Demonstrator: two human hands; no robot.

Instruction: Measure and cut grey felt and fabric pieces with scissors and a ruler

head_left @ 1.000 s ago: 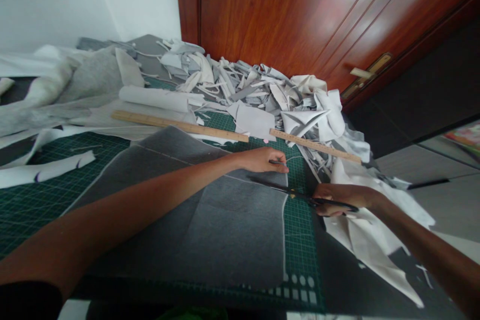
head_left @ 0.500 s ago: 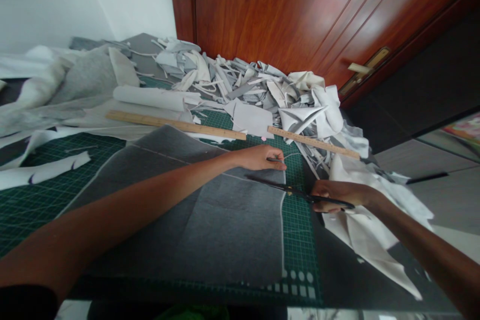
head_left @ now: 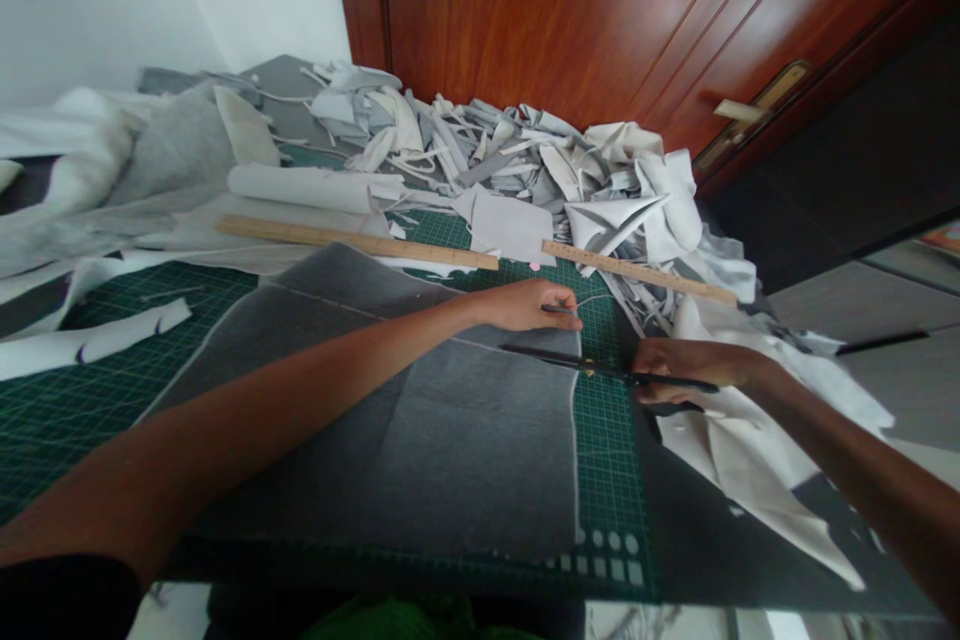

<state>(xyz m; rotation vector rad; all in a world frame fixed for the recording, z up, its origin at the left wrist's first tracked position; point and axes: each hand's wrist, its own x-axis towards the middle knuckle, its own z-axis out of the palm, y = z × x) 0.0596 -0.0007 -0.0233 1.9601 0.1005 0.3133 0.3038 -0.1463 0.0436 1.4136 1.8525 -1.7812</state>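
Note:
My left hand (head_left: 525,306) rests at the top edge of a dark grey fabric piece (head_left: 465,450), its fingers pinching a thin pale strip (head_left: 592,299) that curls away to the right. My right hand (head_left: 694,370) grips black-handled scissors (head_left: 562,357), whose long blades point left along that fabric's edge, just below my left hand. The blades lie nearly closed. The fabric lies flat on a green gridded cutting mat (head_left: 604,450). Beyond my left hand, a wooden ruler (head_left: 360,242) lies across the mat's far side.
A heap of grey and white fabric scraps (head_left: 517,160) rises against a reddish wooden door (head_left: 540,10) with a brass handle (head_left: 750,115). A white fabric roll (head_left: 300,188) lies at the far left. White fabric (head_left: 750,450) spreads under my right forearm.
The scissors have swung flatter, with their blades closer together along the fabric edge. Both hands stay near the same spot, and the whole view has shifted slightly.

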